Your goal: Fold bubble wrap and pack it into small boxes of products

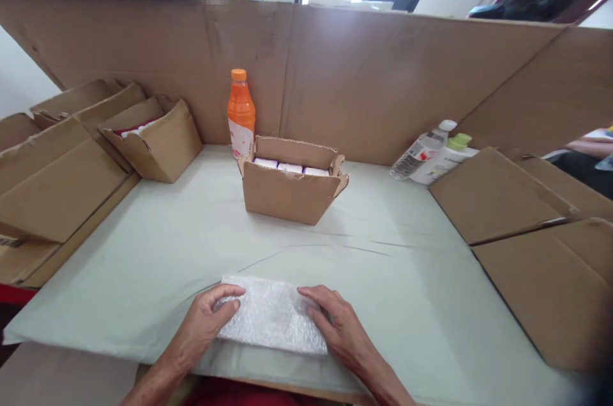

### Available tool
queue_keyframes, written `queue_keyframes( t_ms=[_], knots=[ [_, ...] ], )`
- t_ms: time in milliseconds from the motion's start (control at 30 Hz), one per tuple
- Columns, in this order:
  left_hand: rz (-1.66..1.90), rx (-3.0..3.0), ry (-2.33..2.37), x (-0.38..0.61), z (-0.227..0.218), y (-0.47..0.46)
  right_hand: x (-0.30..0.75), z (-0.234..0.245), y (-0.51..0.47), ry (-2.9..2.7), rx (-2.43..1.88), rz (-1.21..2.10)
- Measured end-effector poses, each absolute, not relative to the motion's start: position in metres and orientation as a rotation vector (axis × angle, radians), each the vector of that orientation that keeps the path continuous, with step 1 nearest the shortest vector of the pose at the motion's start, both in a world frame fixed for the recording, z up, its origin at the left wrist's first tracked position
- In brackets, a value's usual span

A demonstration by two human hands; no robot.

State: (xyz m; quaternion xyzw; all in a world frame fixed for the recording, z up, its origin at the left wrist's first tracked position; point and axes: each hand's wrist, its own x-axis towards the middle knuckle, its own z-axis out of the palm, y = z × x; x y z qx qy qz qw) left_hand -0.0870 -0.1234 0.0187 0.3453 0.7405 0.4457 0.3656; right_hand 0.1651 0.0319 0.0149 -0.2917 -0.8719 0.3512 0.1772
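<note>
A flat, folded piece of clear bubble wrap (275, 316) lies near the front edge of the table. At its left side rests my left hand (211, 316), with thumb and index finger apart over that end. My right hand (338, 323) is at the opposite end, its thumb over the wrap and its fingers spread along the far right corner. Neither hand is closed round the wrap, and the lower fingers of both are partly hidden. Beyond the hands stands an open cardboard box (287, 195) holding several white packs with purple edges (290, 167).
An orange drink bottle (241, 112) stands behind the box. Cardboard boxes (62, 182) line the left; more cardboard (517, 202) is at right. A clear bottle (421, 150) and a white bottle (443, 160) lean there. A tall cardboard wall (364, 74) closes the back; a person is beyond.
</note>
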Motion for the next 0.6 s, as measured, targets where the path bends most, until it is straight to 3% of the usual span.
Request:
queue_keyframes(
  t_ms=[133, 333, 433, 600],
  knots=[
    [1.364, 1.441, 1.981, -0.099, 0.062, -0.091, 0.150, 0.063, 0.066, -2.360, -0.636, 0.789],
    [1.521, 2.204, 2.126, -0.138, 0.172, 0.005, 0.109, 0.178, 0.162, -2.096, -0.656, 0.354],
    [1.233, 2.146, 2.195, -0.164, 0.198, 0.065, 0.079, 0.203, 0.218, -2.245, -0.721, 0.343],
    [0.633, 2.040, 2.159, -0.193, 0.194, 0.127, 0.038, 0.204, 0.263, -2.744, -1.031, 0.112]
  ],
)
